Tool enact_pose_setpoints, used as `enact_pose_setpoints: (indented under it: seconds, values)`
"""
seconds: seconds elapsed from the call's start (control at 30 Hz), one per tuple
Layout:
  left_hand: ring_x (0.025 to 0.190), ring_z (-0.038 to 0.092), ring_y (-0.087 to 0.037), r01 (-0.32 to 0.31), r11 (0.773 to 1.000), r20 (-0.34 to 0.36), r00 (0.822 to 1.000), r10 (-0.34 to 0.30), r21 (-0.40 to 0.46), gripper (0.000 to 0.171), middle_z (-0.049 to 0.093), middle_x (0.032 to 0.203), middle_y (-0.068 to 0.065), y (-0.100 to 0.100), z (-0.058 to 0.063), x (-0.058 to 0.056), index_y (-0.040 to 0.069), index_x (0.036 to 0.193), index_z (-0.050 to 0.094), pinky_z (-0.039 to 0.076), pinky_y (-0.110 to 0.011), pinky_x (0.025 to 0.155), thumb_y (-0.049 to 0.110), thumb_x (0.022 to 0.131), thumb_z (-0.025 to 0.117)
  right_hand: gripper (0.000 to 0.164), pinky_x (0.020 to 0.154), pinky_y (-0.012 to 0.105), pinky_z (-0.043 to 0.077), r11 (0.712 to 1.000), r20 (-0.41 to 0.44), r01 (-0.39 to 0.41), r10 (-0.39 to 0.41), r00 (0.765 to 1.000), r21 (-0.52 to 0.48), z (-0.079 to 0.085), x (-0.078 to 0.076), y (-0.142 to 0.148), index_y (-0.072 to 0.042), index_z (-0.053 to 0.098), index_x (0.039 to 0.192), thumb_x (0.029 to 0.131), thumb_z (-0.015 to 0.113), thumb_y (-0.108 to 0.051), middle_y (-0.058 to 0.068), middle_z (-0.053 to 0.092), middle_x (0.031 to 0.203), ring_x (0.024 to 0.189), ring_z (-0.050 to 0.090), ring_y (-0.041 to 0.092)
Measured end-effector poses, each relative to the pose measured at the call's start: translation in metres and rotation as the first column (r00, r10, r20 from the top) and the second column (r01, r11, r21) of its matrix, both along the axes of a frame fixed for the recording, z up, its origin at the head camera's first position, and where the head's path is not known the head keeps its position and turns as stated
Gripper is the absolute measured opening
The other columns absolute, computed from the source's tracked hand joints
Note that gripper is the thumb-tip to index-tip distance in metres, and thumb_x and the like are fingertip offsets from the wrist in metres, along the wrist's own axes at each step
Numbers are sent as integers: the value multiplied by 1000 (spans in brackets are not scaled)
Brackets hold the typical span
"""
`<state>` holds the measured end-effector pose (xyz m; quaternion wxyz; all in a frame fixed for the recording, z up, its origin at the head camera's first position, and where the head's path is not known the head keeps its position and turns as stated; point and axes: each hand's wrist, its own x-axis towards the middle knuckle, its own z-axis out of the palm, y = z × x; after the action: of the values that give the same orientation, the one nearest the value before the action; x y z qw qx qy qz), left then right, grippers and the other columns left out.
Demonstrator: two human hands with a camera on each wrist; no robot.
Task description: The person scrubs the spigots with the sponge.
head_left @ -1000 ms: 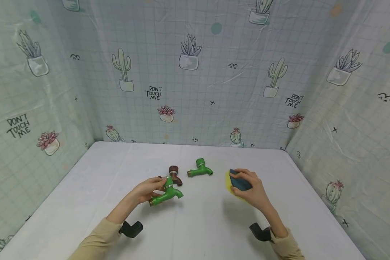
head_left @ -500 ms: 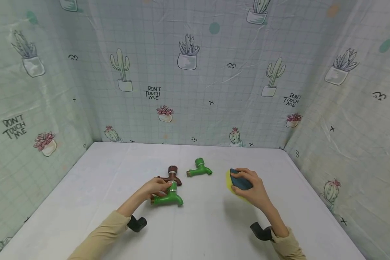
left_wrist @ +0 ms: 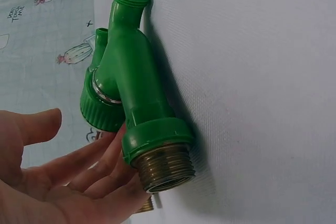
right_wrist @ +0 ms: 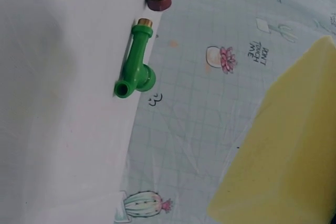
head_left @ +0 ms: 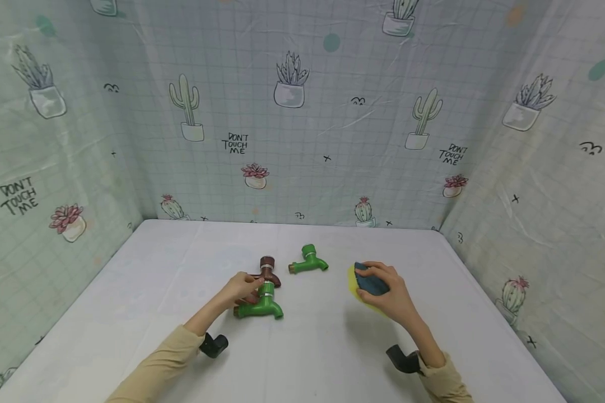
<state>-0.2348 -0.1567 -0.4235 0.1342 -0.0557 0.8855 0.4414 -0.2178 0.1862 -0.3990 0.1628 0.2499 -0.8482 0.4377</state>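
Observation:
A green tap with a brass threaded end [head_left: 264, 307] lies on the white table, left of centre. Beside its ribbed cap is my left hand [head_left: 239, 288]; in the left wrist view the thumb stands clear of the tap and the straightened fingers reach behind it, perhaps touching. Right behind that tap lies a dark red-brown tap [head_left: 267, 268], partly covered by the hand. My right hand [head_left: 393, 294] grips a two-layer sponge [head_left: 370, 284], dark blue and yellow, raised over the table. Its yellow side [right_wrist: 283, 150] fills the right of the right wrist view.
Another green tap [head_left: 308, 261] lies farther back, between the brown tap and the sponge. A cactus-print curtain [head_left: 292, 134] encloses the white table [head_left: 312, 358] at the back and both sides. Black wrist mounts [head_left: 214, 345] stick out from both sleeves.
My left hand has set the near green tap down on the table in front of the brown one and loosened its grip. The right hand with the sponge has hardly moved.

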Motion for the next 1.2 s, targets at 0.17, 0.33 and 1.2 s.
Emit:
enact_pose_setpoints:
  seconds: [0.17,0.33,1.2]
  values:
    - [76,65,-24,-4,999,-5,1000,4,33,47,64,98,-21,-3,0,-1,-13,120,46,53,-38,68,26,94,42,36,77,37,41,1000,7,3,-3,1000,13,3,2,-2,-11,65,105,70,73,-9,11,55,121,102,44,22]
    - [78,66,-26,-23,998,-43,999,26,65,41,63,100,-23,-6,8,-1,-11,115,50,55,-36,65,24,94,42,36,77,36,41,1000,5,0,0,1000,16,-2,0,-1,-14,65,105,70,74,-11,8,55,121,102,44,19]
    - [103,53,-36,-121,708,-637,560,-530,-695,32,56,113,-18,93,-11,-95,8,114,56,52,-44,74,24,87,57,36,77,38,43,1000,-12,19,-19,1000,6,-5,0,11,-14,65,104,69,74,-10,7,56,119,100,42,9]
